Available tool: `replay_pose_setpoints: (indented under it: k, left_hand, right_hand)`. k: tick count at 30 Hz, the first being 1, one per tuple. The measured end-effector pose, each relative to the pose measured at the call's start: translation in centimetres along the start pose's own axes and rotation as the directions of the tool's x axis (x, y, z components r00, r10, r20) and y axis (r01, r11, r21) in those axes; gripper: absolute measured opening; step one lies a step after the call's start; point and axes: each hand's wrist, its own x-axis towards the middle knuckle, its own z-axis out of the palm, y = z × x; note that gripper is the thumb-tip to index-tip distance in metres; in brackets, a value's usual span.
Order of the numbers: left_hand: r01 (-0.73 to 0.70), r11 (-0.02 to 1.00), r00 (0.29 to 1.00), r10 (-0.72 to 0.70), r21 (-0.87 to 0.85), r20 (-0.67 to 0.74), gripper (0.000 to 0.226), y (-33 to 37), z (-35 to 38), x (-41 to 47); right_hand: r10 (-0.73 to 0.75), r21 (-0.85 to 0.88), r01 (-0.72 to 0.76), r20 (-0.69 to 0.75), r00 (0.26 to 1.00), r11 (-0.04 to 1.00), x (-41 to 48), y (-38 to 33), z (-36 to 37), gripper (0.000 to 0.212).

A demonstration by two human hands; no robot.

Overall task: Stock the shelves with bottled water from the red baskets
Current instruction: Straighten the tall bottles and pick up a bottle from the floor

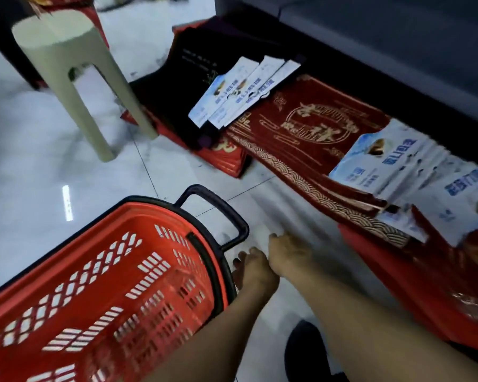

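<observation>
Both hands are reaching down toward the pale tiled floor [39, 150], just right of the red basket [108, 285]. The left hand [253, 268] is hanging with its fingers loosely spread and pointing down, holding nothing, close beside the basket's black rim; I cannot tell whether it is touching the rim. The right hand [287, 253] is hovering just beside the left, its back facing the camera and its fingers smeared by blur, so I cannot tell how wide it is. The basket is sitting at lower left with its open top facing the camera and its black handle [218, 210] sticking out; the frame edge is cutting off its near end. Along the dark shelf base [398, 64], blue-and-white packs [243, 92] are lying on red boxes [309, 125], their print too blurred to read. A pale green stool [66, 59] is standing behind, and a dark shoe [307, 351] is showing between the forearms.
</observation>
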Motion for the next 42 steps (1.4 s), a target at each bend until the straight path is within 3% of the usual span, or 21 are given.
replay_pose_setpoints:
  k: [4, 7, 9, 12, 17, 19, 21, 25, 28, 31, 34, 36, 39, 42]
  left_hand:
    - [0.215, 0.955, 0.974, -0.225, -0.207, -0.027, 0.047, -1.2, 0.7, 2.6]
    - [0.404, 0.816, 0.881, -0.468, -0.413, -0.064, 0.048, -3.3, 1.5, 5.4]
    - [0.434, 0.774, 0.850, -0.521, -0.461, -0.074, 0.052, -5.0, 2.1, 7.2]
    - [0.404, 0.755, 0.847, -0.522, -0.517, -0.102, 0.055, -6.5, 2.7, 9.4]
    - [0.200, 0.695, 0.844, -0.480, -0.691, -0.238, 0.068, -5.4, 2.7, 12.4]
    - [0.145, 0.663, 0.823, -0.493, -0.734, -0.283, 0.056, -5.0, 2.7, 12.9]
    - [0.123, 0.738, 0.819, -0.453, -0.664, -0.351, 0.042, -5.2, 2.9, 12.9]
    - [0.070, 0.907, 0.914, -0.225, -0.415, -0.337, 0.050, -6.5, 4.1, 12.7]
    - [-0.070, 0.928, 0.972, -0.019, -0.366, -0.233, 0.042, -6.5, 5.4, 12.4]
    - [-0.114, 0.947, 0.987, 0.073, -0.301, -0.143, 0.058, -6.9, 6.6, 12.5]
    - [-0.152, 0.922, 0.983, 0.106, -0.355, -0.147, 0.050, -7.0, 6.5, 12.2]
    - [-0.172, 0.889, 0.984, 0.137, -0.424, -0.111, 0.051, -6.8, 6.0, 12.0]
    - [-0.205, 0.842, 0.977, 0.205, -0.500, -0.055, 0.068, -6.2, 5.1, 11.5]
    - [-0.202, 0.755, 0.964, 0.267, -0.624, 0.011, 0.073, -4.6, 3.7, 10.4]
  right_hand:
    - [-0.033, 0.153, 0.023, 0.062, 0.997, 0.988, 3.7, -1.2, 1.6, 0.040]
    - [-0.088, 0.262, 0.059, 0.098, 0.991, 0.963, 5.3, -1.8, 3.0, 0.045]
    - [-0.134, 0.305, 0.085, 0.143, 0.981, 0.948, 6.3, -1.6, 4.0, 0.050]
    - [-0.159, 0.346, 0.094, 0.164, 0.974, 0.933, 7.7, -0.5, 4.6, 0.053]
    - [-0.223, 0.398, 0.155, 0.130, 0.966, 0.904, 10.0, 0.2, 4.4, 0.067]
    - [-0.276, 0.447, 0.187, 0.143, 0.951, 0.875, 10.7, 0.0, 4.5, 0.077]
    - [-0.308, 0.496, 0.195, 0.157, 0.938, 0.846, 11.1, 0.0, 4.8, 0.082]
    - [-0.320, 0.614, 0.138, 0.196, 0.927, 0.777, 11.0, 1.0, 6.0, 0.083]
    - [-0.304, 0.698, 0.098, 0.178, 0.936, 0.710, 11.0, 2.0, 7.1, 0.073]
    - [-0.249, 0.749, 0.069, 0.131, 0.960, 0.659, 11.1, 1.7, 8.3, 0.065]
    - [-0.154, 0.840, 0.022, 0.074, 0.985, 0.542, 11.3, 1.7, 8.9, 0.043]
    - [-0.166, 0.870, 0.082, 0.000, 0.986, 0.485, 11.4, 2.4, 8.7, 0.034]
    - [-0.181, 0.854, 0.163, -0.083, 0.980, 0.494, 11.0, 4.1, 7.5, 0.037]
    - [-0.186, 0.910, 0.129, -0.059, 0.981, 0.394, 9.5, 6.4, 5.2, 0.038]
